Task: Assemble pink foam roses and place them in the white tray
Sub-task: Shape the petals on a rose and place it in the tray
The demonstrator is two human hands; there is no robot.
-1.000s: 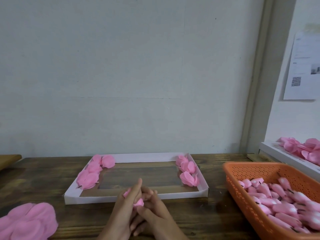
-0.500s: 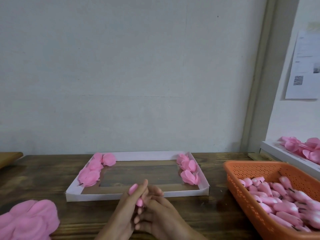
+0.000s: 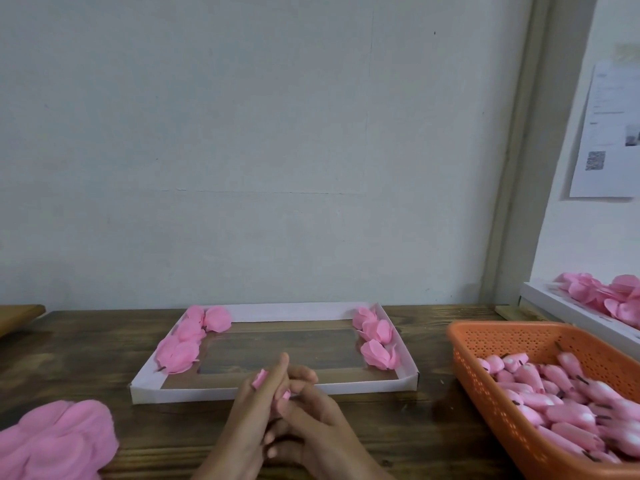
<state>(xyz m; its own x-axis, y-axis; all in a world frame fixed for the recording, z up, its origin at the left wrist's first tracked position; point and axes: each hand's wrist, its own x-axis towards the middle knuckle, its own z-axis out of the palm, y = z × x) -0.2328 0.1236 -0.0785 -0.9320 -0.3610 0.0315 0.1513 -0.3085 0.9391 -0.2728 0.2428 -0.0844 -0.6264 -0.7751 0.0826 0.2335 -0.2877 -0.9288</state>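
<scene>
My left hand (image 3: 247, 417) and my right hand (image 3: 311, 417) are pressed together at the table's front edge, both holding a small pink foam rose (image 3: 260, 379) between their fingers; most of it is hidden. Just beyond them lies the white tray (image 3: 277, 393). Finished roses (image 3: 180, 351) line its left side and more roses (image 3: 377, 344) line its right side. The tray's middle shows bare wood.
An orange basket (image 3: 491, 344) of pink rosebuds with dark stems stands at the right. A heap of pink foam petals (image 3: 59, 441) lies at the front left. A second white tray of petals (image 3: 568, 310) sits at the far right. A wall rises behind the table.
My hands stay together on the rose and have shifted slightly; the fingers have rearranged around it. The view has tilted a little.
</scene>
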